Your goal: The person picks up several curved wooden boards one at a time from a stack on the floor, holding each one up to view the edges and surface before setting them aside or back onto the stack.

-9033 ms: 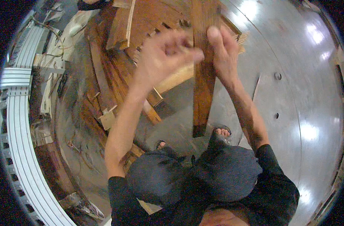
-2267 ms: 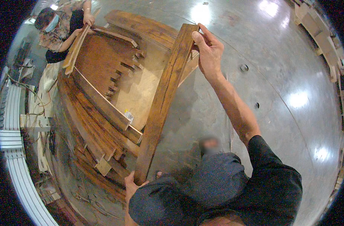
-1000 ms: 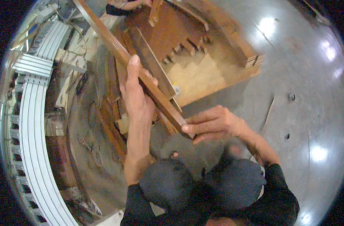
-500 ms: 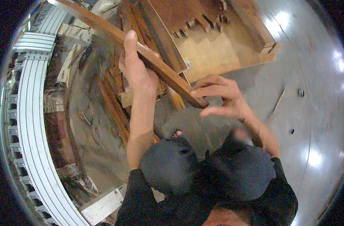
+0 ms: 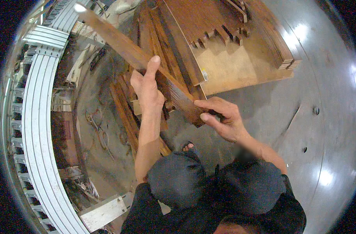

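A long brown wooden plank (image 5: 121, 45) slants from the upper left down to the middle of the view, raised above the floor. Partway along it, my left hand (image 5: 148, 87) grips the plank, thumb on top and the other fingers hidden behind. My right hand (image 5: 222, 117) pinches the near end between thumb and fingers. A ridged lower face of the plank shows between my two hands. Beneath and beyond it lie more long brown planks (image 5: 161, 31).
Notched brown boards (image 5: 209, 19) and a stack of planks (image 5: 277, 43) rest on a tan sheet (image 5: 244, 70). Along the left runs a pale ribbed metal conveyor (image 5: 37, 117). A loop of cord (image 5: 96, 121) lies on the floor. Dark round spots (image 5: 304, 149) mark the grey floor at right.
The plank has rolled so its ridged face shows, and its far end has shifted right. My right hand has closed on the near end, where its thumb was apart before.
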The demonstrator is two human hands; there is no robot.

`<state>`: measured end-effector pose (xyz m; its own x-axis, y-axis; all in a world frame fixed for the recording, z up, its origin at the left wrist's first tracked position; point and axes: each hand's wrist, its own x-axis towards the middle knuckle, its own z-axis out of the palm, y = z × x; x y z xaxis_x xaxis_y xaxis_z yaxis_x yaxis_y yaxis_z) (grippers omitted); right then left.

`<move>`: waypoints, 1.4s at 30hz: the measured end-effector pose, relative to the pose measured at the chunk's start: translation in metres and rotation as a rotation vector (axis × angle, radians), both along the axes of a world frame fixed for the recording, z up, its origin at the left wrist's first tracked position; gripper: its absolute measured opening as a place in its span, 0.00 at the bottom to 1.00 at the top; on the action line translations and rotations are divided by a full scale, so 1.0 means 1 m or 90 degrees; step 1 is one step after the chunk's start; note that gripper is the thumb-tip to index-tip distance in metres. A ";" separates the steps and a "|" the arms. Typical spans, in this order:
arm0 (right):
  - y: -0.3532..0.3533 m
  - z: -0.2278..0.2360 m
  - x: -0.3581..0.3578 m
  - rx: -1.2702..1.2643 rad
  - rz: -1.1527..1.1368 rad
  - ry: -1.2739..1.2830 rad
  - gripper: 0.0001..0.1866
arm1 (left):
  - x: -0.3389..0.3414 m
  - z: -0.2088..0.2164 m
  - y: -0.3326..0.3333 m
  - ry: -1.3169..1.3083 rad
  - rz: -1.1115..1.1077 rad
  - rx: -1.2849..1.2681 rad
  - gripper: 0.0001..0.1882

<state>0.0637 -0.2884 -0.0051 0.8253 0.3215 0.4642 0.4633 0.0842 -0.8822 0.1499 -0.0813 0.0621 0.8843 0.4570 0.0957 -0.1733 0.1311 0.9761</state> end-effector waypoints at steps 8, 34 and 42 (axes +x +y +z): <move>0.016 -0.001 0.002 0.009 0.133 0.255 0.40 | 0.000 -0.031 -0.028 0.029 -0.047 0.018 0.21; 0.056 -0.052 0.067 -0.484 -0.154 0.020 0.32 | 0.039 -0.112 -0.009 -0.031 -0.060 0.727 0.23; 0.040 -0.074 0.063 -0.328 -0.113 -0.106 0.26 | 0.033 -0.118 0.007 0.072 -0.118 0.854 0.27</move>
